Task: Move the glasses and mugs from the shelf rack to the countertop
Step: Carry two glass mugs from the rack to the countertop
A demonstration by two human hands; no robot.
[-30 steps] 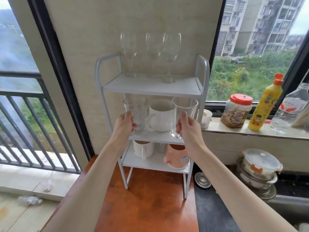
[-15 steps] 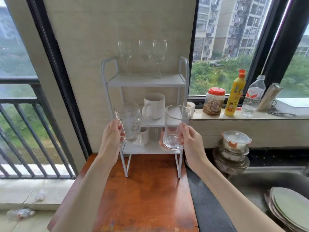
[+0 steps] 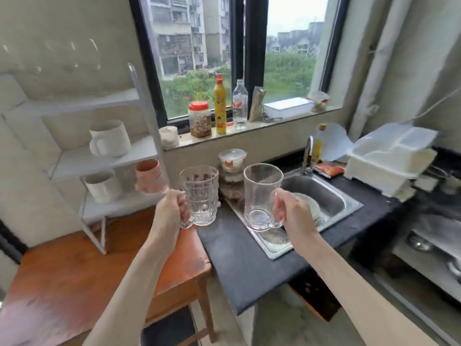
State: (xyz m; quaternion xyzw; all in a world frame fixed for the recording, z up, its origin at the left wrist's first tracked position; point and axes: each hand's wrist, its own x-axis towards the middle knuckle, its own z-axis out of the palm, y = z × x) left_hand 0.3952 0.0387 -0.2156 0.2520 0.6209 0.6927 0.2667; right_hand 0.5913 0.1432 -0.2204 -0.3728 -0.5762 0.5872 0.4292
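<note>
A patterned glass mug (image 3: 200,196) is held upright in the air above the near left edge of the dark countertop (image 3: 239,255), its handle wrapped by the curled fingers of the left hand (image 3: 172,211), which sits on the mug's left side. A smooth glass mug (image 3: 260,196) hangs upright over the rim of the steel sink (image 3: 334,196), the right hand (image 3: 291,216) closed around its handle on the right side. Behind and to the left, the white shelf rack (image 3: 104,156) stands on a wooden table (image 3: 74,265) and carries two white mugs (image 3: 109,138) and a pink mug (image 3: 149,174); blurred wine glasses (image 3: 74,61) stand on its top tier.
</note>
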